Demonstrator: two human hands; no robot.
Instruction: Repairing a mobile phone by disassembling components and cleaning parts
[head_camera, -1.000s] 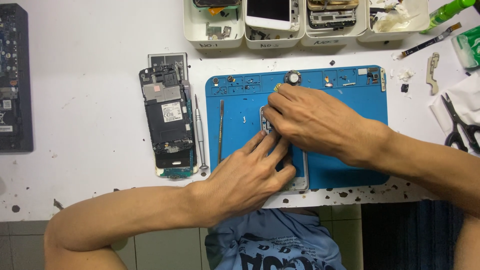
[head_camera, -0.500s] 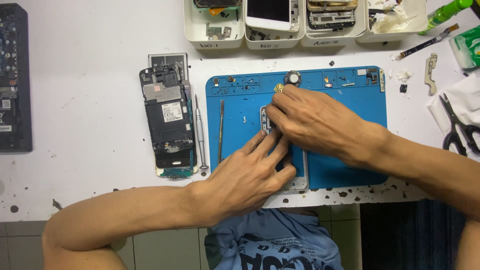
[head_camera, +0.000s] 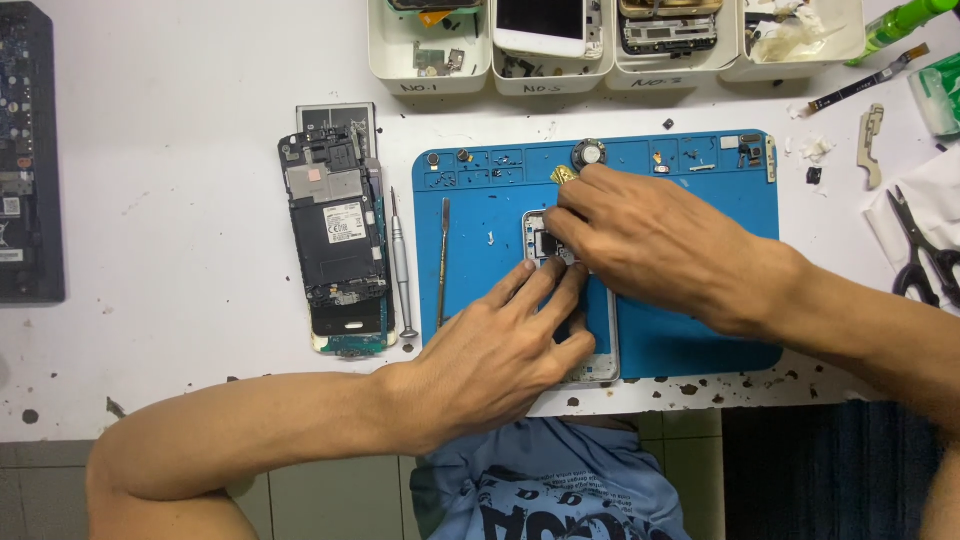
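Change since earlier frame: almost none; both hands keep their places. Phone (head_camera: 597, 345): flat on blue mat (head_camera: 700, 190), mid-table (head_camera: 200, 130). Left hand (head_camera: 500, 355): fingers pressed flat on phone's middle. Right hand (head_camera: 650, 240): fingertips bunched at its top end; grip hidden. Handling: hold frame steady, lift small parts gently.
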